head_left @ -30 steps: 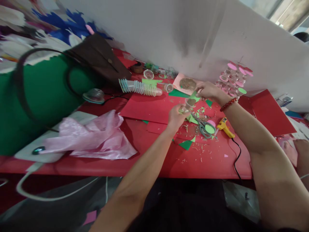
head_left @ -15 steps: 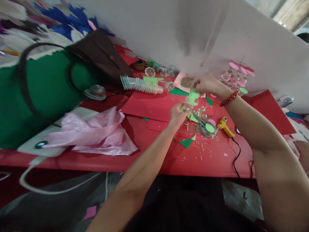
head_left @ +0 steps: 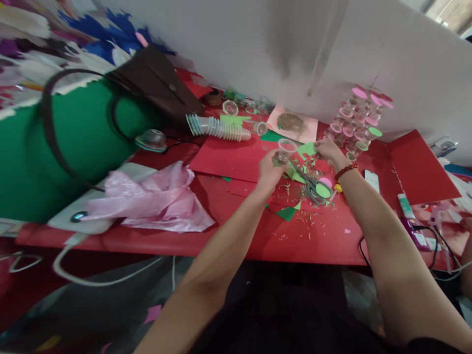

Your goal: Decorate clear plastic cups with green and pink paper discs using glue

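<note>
Taking the clear cup as my clock centre, I have crumpled pink cloth (head_left: 162, 201) between eight and nine, then a row of nested cups (head_left: 221, 129) between nine and ten. My left hand (head_left: 271, 169), at seven, pinches the clear cup (head_left: 286, 147) mouth up above the red table (head_left: 236, 241). Light green paper (head_left: 305, 150) sits at three, grey scissors (head_left: 310, 186) between four and five. My right hand (head_left: 329, 150), also at three, has curled fingers at the paper's edge; I can't tell whether they grip it. Stacked cups (head_left: 348, 130) stand between two and three.
</note>
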A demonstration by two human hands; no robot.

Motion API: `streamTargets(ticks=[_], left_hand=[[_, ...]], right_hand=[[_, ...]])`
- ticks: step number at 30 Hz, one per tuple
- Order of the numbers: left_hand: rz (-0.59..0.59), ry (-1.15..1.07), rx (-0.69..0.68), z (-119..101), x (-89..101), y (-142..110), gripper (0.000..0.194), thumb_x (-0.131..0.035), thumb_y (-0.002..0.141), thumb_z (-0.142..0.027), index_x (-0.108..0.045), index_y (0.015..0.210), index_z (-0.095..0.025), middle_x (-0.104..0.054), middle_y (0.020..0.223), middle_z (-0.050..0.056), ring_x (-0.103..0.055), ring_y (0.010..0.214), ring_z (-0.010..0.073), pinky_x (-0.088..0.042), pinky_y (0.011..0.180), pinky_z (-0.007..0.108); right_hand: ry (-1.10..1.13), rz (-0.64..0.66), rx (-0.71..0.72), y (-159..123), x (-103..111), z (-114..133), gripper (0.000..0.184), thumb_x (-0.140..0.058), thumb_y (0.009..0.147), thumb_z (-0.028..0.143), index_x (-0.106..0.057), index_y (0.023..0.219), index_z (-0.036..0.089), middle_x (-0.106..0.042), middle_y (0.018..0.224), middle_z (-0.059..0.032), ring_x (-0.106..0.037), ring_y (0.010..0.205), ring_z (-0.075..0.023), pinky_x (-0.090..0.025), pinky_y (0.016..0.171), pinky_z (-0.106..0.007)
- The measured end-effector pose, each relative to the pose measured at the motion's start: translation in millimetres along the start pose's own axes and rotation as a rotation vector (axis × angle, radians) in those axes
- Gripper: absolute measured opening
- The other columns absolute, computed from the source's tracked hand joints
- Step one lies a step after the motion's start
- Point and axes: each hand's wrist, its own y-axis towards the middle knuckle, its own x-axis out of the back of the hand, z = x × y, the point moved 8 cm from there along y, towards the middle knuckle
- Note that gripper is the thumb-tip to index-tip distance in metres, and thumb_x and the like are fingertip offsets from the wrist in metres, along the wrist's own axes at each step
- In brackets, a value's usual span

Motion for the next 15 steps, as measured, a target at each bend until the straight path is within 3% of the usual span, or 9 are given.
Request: streamTargets(ticks=[4, 10, 15], left_hand=[[-0.002, 0.071, -0.02, -0.7, 2.4, -0.3, 0.042, -0.081, 0.064, -0.003, -0.072, 0.101, -0.02, -0.078, 0.106, 0.005, -0.072, 0.097, 0.0211, -0.054, 0.099, 0.037], [-0.023, 0.097, -0.036, -0.7, 4.8, -0.2, 0.042, -0.081, 0.063, 0.001, -0.073, 0.099, -0.02, -0.078, 0.108, 0.006, -0.072, 0.103, 0.0234, -0.054, 0.104, 0.041], [-0.021, 0.096, -0.048, 0.5, 4.5, -1.0, 0.042, -0.081, 0.063, -0.001, -0.074, 0.1, -0.02, -0.078, 0.107, 0.006, -0.072, 0.101, 0.0233, -0.054, 0.103, 0.04]], right_hand=[[0.009, 0.026, 0.031, 5.7, -8.9, -19.1, 0.027, -0.065, 0.084, -0.006, -0.062, 0.072, 0.019, -0.055, 0.054, 0.0052, -0.062, 0.052, -0.0114, -0.052, 0.059, -0.021], [-0.033, -0.027, 0.118, 10.7, -1.8, -20.8, 0.023, -0.064, 0.087, -0.001, -0.076, 0.099, 0.015, -0.071, 0.075, -0.0007, -0.071, 0.061, -0.0144, -0.058, 0.067, -0.024], [-0.341, -0.128, 0.33, 3.3, 3.7, -2.6, 0.028, -0.067, 0.085, 0.004, -0.085, 0.103, 0.017, -0.082, 0.096, -0.0079, -0.077, 0.095, -0.0243, -0.059, 0.089, -0.034]])
